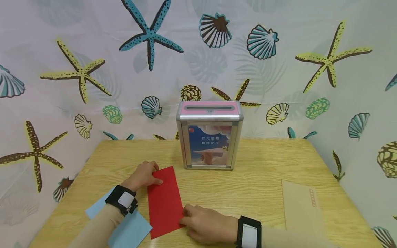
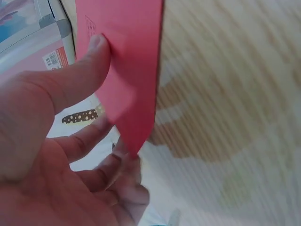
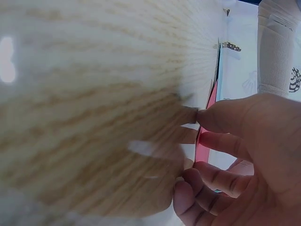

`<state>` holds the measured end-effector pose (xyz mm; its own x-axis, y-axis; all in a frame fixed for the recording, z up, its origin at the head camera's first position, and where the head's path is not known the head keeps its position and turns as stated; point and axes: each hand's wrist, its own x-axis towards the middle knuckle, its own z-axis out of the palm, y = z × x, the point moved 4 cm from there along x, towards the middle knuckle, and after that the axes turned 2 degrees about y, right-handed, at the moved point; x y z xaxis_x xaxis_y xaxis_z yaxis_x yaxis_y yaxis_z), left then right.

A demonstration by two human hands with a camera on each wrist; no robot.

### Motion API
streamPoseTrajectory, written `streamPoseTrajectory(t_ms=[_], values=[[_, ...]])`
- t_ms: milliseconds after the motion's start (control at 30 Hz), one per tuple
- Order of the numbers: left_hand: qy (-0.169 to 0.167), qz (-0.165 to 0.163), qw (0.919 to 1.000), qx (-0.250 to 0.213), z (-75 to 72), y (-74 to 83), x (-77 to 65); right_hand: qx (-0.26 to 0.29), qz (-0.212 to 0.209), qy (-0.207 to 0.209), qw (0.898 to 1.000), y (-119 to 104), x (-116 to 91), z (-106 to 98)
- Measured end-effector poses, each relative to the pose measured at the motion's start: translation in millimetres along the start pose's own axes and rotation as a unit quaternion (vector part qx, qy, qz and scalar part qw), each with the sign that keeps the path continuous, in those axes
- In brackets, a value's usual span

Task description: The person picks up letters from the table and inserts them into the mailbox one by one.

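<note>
A red envelope [image 1: 165, 206] lies tilted between both hands in the head view. At its upper left edge, my left hand [image 1: 143, 176] pinches it, thumb on top; the left wrist view shows the thumb lying across the red paper [image 2: 134, 61] near a small printed mark, fingers beneath its pointed end. My right hand [image 1: 211, 223] pinches the lower right corner between thumb and fingers. From the right wrist, only a thin red strip of the envelope [image 3: 202, 151] shows beside the fingertips, low over the wooden table. Light blue paper [image 1: 130, 230] lies under the left forearm, partly hidden.
A silver and pink box [image 1: 209, 117] with a slot on top and a picture on its front stands at the table's back middle. On the right lies a tan envelope [image 1: 299, 206], partly covered by the right sleeve. A shell-patterned cloth [image 1: 198, 62] hangs behind the table.
</note>
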<state>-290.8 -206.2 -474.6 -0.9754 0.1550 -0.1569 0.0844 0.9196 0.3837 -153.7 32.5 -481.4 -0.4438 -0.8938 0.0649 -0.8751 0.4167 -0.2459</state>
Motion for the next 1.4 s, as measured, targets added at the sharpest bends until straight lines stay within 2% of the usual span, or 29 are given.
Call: streamPoseTrajectory(t_ms=[133,267,333,400,467,567,700,833,933,1033,1167,1233,1267,1333,1400], values=[[0.028,-0.002,0.9995,-0.016,-1.0,-3.6,1.0,-0.001,-0.004,0.001,1.0,0,-1,0],[0.07,0.03,0.9955,-0.056,-1.5,-7.5,3.4,0.021,0.001,0.004,1.0,2,-2,-3],[0.09,0.06,0.9913,-0.074,-2.6,-8.3,2.8,0.051,0.025,0.0,0.998,6,-1,-4],[0.11,0.082,0.9862,-0.094,-4.0,-7.2,0.4,0.094,0.07,-0.003,0.993,13,-1,-5],[0.124,0.099,0.9806,-0.115,-7.0,-4.2,-4.0,0.136,0.125,0.0,0.983,20,-1,-6],[0.133,0.112,0.9732,-0.15,-11.1,5.4,-12.0,0.221,0.181,0.025,0.958,31,-2,-9],[0.119,0.154,0.9628,-0.188,-14.0,25.7,-22.8,0.313,0.184,0.074,0.929,44,-1,-13],[0.083,0.207,0.9519,-0.21,-11.4,48.8,-31.8,0.345,0.189,0.127,0.91,58,-1,-22],[0.06,0.225,0.9467,-0.223,-4.4,62.0,-35.3,0.367,0.196,0.166,0.894,66,-1,-31],[0.042,0.225,0.946,-0.229,7.3,69.5,-37.6,0.383,0.198,0.175,0.885,70,-1,-36],[0.039,0.21,0.9484,-0.235,22.4,72.3,-41.3,0.38,0.201,0.165,0.887,72,-2,-35],[0.037,0.194,0.9477,-0.251,27.5,72.1,-42.7,0.378,0.214,0.169,0.885,73,-5,-33],[0.033,0.182,0.9457,-0.267,29.5,71.7,-43.5,0.381,0.219,0.173,0.882,74,-7,-33],[0.012,0.152,0.9366,-0.315,33.5,70.2,-44.7,0.389,0.231,0.188,0.872,75,-10,-33],[-0.017,0.122,0.9201,-0.372,37.6,69.4,-46.4,0.402,0.236,0.209,0.86,78,-14,-36]])
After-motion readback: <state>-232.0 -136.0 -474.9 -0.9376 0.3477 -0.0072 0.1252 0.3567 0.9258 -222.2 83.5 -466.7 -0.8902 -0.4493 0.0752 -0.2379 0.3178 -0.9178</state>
